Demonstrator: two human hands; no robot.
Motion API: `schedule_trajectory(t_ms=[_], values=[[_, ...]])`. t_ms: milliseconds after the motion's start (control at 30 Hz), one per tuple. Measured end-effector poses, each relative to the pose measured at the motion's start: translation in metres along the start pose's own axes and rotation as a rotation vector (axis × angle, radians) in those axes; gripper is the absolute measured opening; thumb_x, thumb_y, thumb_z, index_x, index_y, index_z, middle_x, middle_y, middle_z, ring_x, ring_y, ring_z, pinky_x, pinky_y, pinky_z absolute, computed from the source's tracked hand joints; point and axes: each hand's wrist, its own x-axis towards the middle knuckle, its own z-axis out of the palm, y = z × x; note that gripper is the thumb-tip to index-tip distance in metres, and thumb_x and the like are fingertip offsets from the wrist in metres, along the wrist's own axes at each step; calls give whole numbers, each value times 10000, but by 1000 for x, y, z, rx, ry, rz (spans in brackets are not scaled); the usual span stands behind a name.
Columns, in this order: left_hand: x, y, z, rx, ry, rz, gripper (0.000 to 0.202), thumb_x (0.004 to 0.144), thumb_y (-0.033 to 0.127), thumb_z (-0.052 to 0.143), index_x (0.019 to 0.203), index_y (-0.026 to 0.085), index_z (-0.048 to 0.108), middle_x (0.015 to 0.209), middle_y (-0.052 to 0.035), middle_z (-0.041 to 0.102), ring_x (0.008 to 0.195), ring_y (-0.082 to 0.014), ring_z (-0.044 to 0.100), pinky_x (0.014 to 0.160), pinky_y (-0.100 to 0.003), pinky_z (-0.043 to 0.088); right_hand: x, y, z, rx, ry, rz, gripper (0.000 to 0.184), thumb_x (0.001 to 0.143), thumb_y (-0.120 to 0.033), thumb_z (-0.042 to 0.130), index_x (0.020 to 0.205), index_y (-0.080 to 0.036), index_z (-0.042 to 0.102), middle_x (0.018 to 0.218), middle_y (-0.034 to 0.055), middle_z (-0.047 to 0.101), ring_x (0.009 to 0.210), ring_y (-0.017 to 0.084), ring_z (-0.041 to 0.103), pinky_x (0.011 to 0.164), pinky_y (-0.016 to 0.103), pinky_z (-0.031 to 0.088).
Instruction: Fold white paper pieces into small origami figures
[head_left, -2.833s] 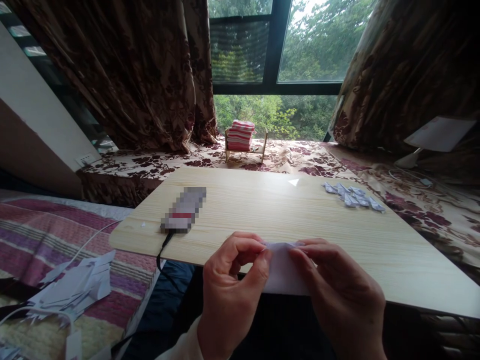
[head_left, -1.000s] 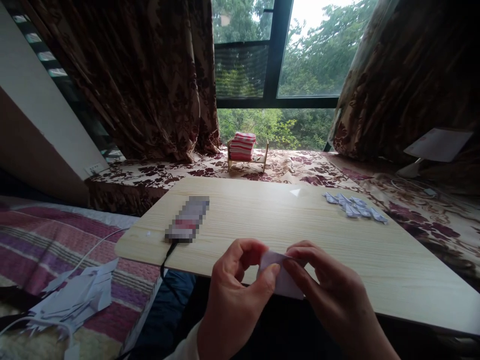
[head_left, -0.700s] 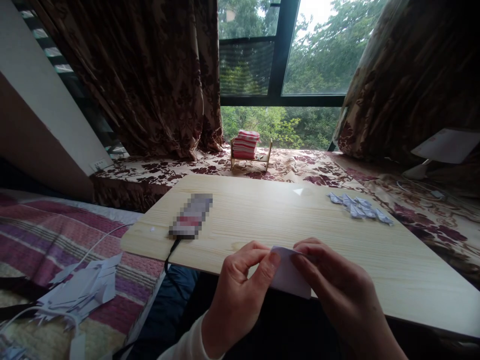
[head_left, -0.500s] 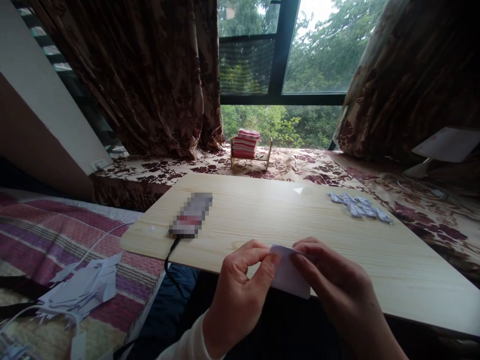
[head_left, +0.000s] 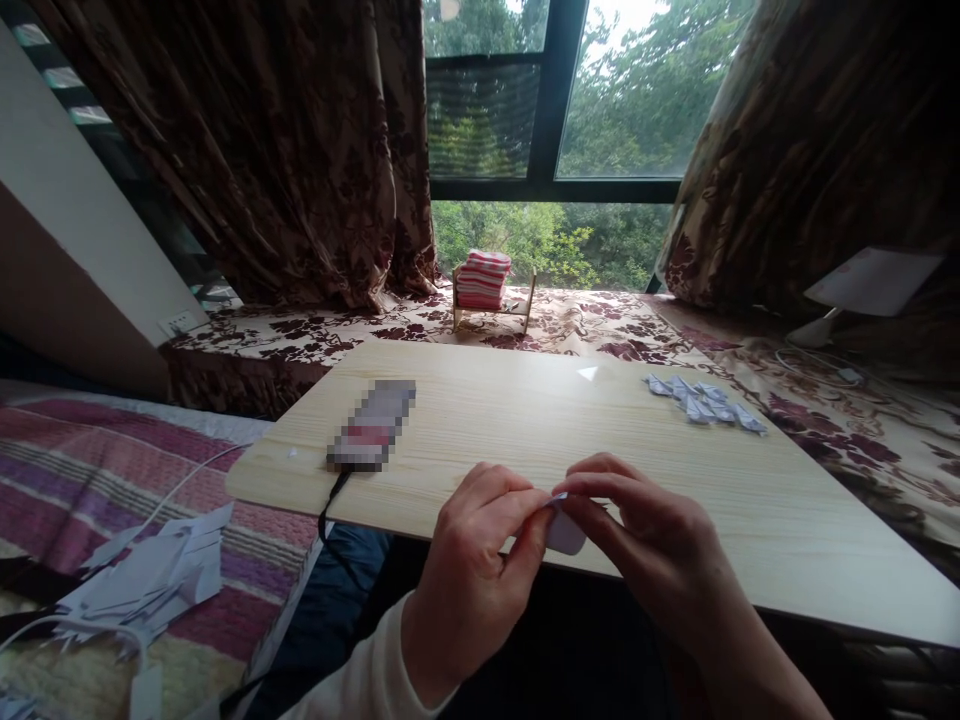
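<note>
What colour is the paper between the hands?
The paper is white, looking slightly bluish; best seen in the head view.

On my left arm I see a long off-white sleeve [head_left: 382, 670], plain and without a pattern, its cloth soft, slightly loose and creased along the forearm. It ends in a smooth, rounded cuff just at the wrist, and the left hand [head_left: 472, 570] beyond it is bare. My right hand [head_left: 667, 540] is bare too, and so is the slim right forearm [head_left: 757, 650] down to where my view cuts it off. Below the near edge of the worktop [head_left: 480, 440], it is too dark for me to tell clothing from shadow.
</note>
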Motion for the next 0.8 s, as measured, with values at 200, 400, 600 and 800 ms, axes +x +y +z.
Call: schedule_trajectory(t_ms=[200, 400, 600, 800], values=[[-7, -7, -16, 37, 102, -116, 231, 801, 119, 633, 1021, 182, 601, 1061, -53, 554, 1069, -163, 528, 975, -257, 396, -2, 7, -2, 51, 196, 12, 121, 828, -201, 645, 783, -281, 724, 776, -11, 644, 702, 109, 591, 546, 158, 469], [-2, -2, -13, -48, -117, -110, 168, 805, 143, 609, 969, 166, 633, 1013, -70, 542, 1013, -184, 540, 936, -303, 430, -4, 7, 1, 87, 231, 31, 98, 806, -204, 659, 750, -260, 716, 780, -2, 649, 709, 123, 600, 553, 173, 481], [4, -6, 1, 29, -302, -138, 115, 842, 222, 583, 799, 189, 685, 891, -52, 623, 888, -201, 563, 857, -354, 450, -10, 16, 8, 65, 324, 53, 66, 830, -230, 641, 799, -266, 686, 817, -11, 618, 711, 114, 568, 568, 184, 460], [3, -11, -3, -73, -214, -192, 73, 822, 181, 586, 798, 173, 654, 940, -59, 634, 930, -191, 582, 871, -321, 453, -12, 23, 12, 82, 271, 186, 127, 848, -335, 614, 808, -220, 649, 793, 10, 592, 664, 131, 541, 522, 218, 432]])
